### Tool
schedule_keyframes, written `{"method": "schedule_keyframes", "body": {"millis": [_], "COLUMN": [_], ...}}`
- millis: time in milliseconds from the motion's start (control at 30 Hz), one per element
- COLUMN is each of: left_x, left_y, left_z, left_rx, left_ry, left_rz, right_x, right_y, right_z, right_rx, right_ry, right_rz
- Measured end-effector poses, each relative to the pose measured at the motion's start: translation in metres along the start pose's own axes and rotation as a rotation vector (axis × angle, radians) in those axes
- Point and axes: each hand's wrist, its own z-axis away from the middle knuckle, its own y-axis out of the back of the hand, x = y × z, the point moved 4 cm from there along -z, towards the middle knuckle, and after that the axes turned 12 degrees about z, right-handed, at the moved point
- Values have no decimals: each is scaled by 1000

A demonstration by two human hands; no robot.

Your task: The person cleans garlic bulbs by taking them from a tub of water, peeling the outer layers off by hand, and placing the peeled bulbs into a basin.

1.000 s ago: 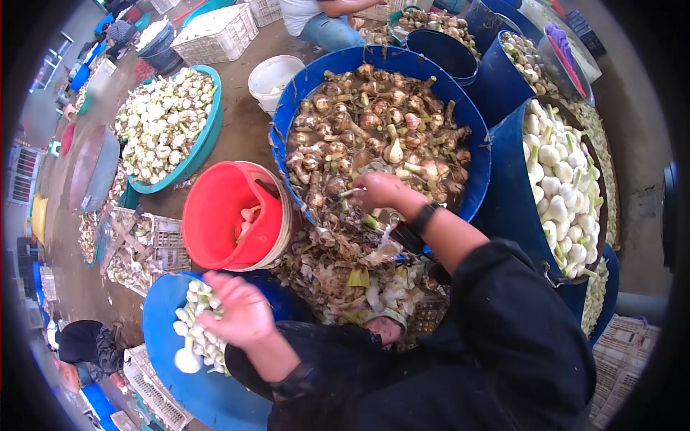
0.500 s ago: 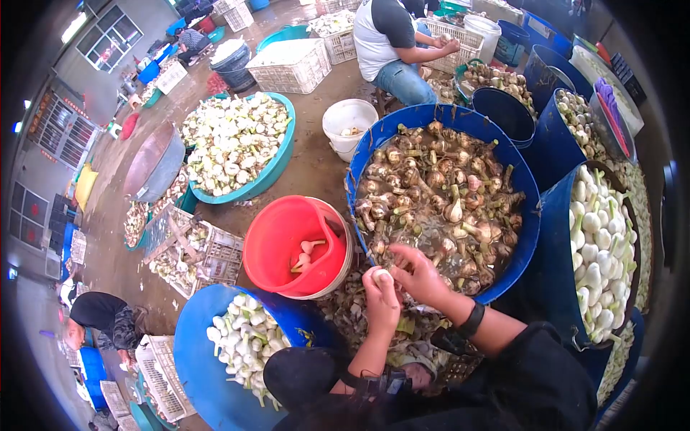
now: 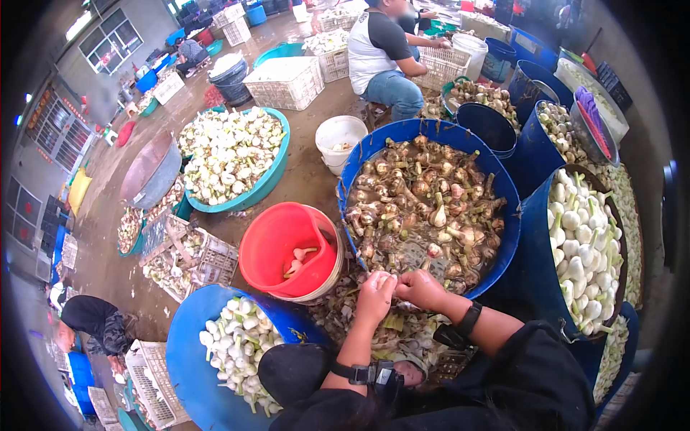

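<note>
My left hand (image 3: 376,297) is closed around a garlic bulb, of which only a pale bit shows between the fingers. Close beside it, my right hand (image 3: 422,289) is pinched together at the bulb; what its fingertips hold is hidden. Both hands are at the near rim of a blue tub (image 3: 343,188). Brown, unpeeled garlic bulbs (image 3: 438,212) sit in murky water inside that tub. Below the hands lies a heap of garlic peelings (image 3: 413,334). To the left, a red bucket (image 3: 277,233) with a few pale bulbs sits in a white bucket.
Cleaned white garlic fills a tilted blue barrel (image 3: 190,359) at lower left and another blue barrel (image 3: 528,241) at right. A teal basin (image 3: 277,169) of garlic, a white bucket (image 3: 338,136) and crates (image 3: 287,82) stand farther off. A seated person (image 3: 392,61) works beyond the tub.
My right hand has come down from raised, spread fingers to a pinch beside my left hand. The view has shifted slightly. The seated person's body has turned more upright.
</note>
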Motion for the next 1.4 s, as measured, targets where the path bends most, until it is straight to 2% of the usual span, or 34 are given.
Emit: {"method": "schedule_keyframes", "body": {"millis": [33, 100, 133, 167, 233, 267, 300, 333, 367, 400, 433, 467, 500, 567, 633, 667, 700, 733, 767, 833, 900, 933, 967, 1000, 1033, 1067, 1100, 1133, 1167, 1233, 1267, 1300, 1400], "left_x": [4, 6, 5, 5, 21, 20, 21, 16, 18, 30, 40, 34, 35, 45, 32, 13, 9, 7, 5, 3, 12, 13, 16, 19, 19, 27, 38, 50, 49, 64, 67, 69, 75], "left_y": [-2, -1, 1, 1, -4, -5, -7, -9, -15, -22, -30, -31, -33, -29, -15, -7, -1, 4, 9, 21, 25, 23, 22, 20, 14, 12, 9, 3, 0, -4, -5, -5, -9], "left_z": [2, 2, 1, 0, 5, 7, 9, 14, 18, 22, 31, 30, 30, 29, 21, 11, 8, 9, 11, 9, 13, 13, 11, 9, 9, 9, 11, 16, 17, 26, 29, 30, 35], "left_rx": [-3, -13, -36, -61, -76, -130, -183, -265, -274, -239, -197, -225, -218, -91, 105, 144, 146, 192, 241, 278, 200, 205, 253, 294, 285, 284, 279, 295, 291, 257, 283, 277, 265], "left_ry": [3, 5, -25, -54, -55, -24, 7, 184, 190, -177, -548, -564, -697, -719, -401, -201, -94, 25, 143, 312, 338, 344, 264, 186, 196, 2, -189, -262, -258, -632, -650, -649, -791], "left_rz": [-13, -24, -2, 18, 142, -5, -152, -219, -219, -497, -761, -840, -930, -832, -308, 149, 415, 695, 973, 1109, 1250, 1250, 1144, 1038, 1042, 786, 527, 391, 393, 44, -87, -92, -302], "right_x": [7, 22, 25, 25, 8, 5, 6, 15, 25, 42, 48, 55, 48, 42, 26, 16, 9, 11, 17, 11, 12, 11, 8, -5, -15, -16, -21, -25, -27, -33, -35, -35, -29], "right_y": [-6, -24, -25, -27, -10, -3, 0, 0, -3, -14, -24, -28, -24, -27, -29, -25, -22, -26, -27, -3, 27, 38, 47, 47, 43, 38, 40, 45, 49, 48, 46, 43, 32], "right_z": [-3, -3, -1, 2, 11, 18, 17, 15, 15, 5, -3, -3, -1, 0, 1, 10, 18, 26, 35, 56, 68, 68, 69, 70, 68, 61, 52, 45, 38, 27, 25, 23, 16], "right_rx": [6, -106, -80, -70, 287, 385, 390, 351, 309, 313, 146, 112, 74, -17, 32, 60, 88, 59, 54, 224, 327, 307, 288, 158, 28, 207, 228, 274, 319, 320, 320, 323, 347], "right_ry": [-1, -133, -195, -199, 210, 272, 262, 77, -108, -179, -237, -291, -351, -343, -173, -94, -11, 69, 60, 278, 368, 371, 371, 273, 164, 225, 141, 63, -11, -14, -11, -14, -8], "right_rz": [3, -530, -647, -648, -404, -186, -185, -183, -181, -335, -783, -894, -1006, -1145, -1557, -1569, -1580, -1388, -1389, -1113, -1453, -1210, -963, -542, -124, 65, -106, -142, -179, -216, -251, -257, -299]}}
